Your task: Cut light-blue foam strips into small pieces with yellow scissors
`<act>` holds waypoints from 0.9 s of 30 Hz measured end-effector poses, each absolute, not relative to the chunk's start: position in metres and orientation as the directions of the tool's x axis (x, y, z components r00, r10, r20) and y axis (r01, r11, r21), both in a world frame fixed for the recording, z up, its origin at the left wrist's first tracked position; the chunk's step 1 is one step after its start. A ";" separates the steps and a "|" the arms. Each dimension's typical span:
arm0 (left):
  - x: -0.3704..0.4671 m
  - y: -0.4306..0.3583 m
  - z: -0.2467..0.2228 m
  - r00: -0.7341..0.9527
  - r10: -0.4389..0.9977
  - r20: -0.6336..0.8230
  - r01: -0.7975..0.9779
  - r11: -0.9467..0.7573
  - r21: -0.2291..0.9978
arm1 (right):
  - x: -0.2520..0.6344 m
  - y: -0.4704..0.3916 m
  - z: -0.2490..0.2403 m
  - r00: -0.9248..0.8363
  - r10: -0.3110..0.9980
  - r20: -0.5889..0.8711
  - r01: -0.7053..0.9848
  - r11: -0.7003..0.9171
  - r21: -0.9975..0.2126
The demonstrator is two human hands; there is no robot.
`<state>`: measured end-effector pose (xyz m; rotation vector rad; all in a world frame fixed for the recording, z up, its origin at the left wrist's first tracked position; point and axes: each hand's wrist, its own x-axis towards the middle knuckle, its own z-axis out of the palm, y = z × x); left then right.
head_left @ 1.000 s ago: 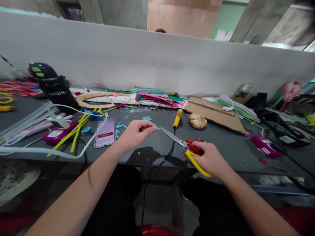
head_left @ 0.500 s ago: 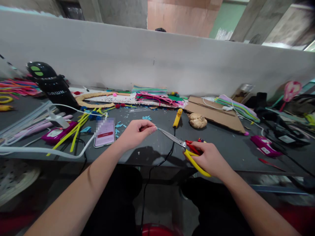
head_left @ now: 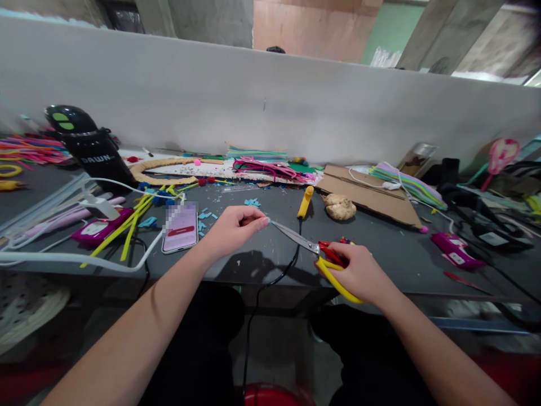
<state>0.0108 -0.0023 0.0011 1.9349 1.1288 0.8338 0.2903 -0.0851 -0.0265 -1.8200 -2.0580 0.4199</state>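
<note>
My left hand [head_left: 243, 228] is closed in a pinch on a tiny light blue piece that shows at its fingertips. The tips of the scissors [head_left: 293, 235] reach up to that piece. Around the red and yellow handles of the scissors are the fingers of my right hand [head_left: 357, 270]. The blades look nearly closed. Small blue scraps [head_left: 204, 215] lie on the dark table [head_left: 262, 254] left of my left hand, beside a phone [head_left: 181, 231].
A yellow-handled tool [head_left: 305, 203] with a black cord stands behind the scissors, near a beige lump [head_left: 340, 207]. Cardboard [head_left: 372, 194] lies at the right rear. A black bottle [head_left: 91, 149], yellow strips [head_left: 122, 225] and a white cable [head_left: 105, 264] are on the left.
</note>
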 end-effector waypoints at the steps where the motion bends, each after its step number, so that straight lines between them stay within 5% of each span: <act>1: 0.011 -0.002 0.001 0.400 0.902 0.162 0.424 -0.339 0.840 | 0.291 -0.085 -0.026 -0.106 0.992 0.067 0.887 0.124 -0.445; 27: 0.011 -0.003 0.001 0.412 0.897 0.161 0.424 -0.345 0.837 | 0.289 -0.085 -0.025 -0.123 0.989 0.081 0.902 0.145 -0.406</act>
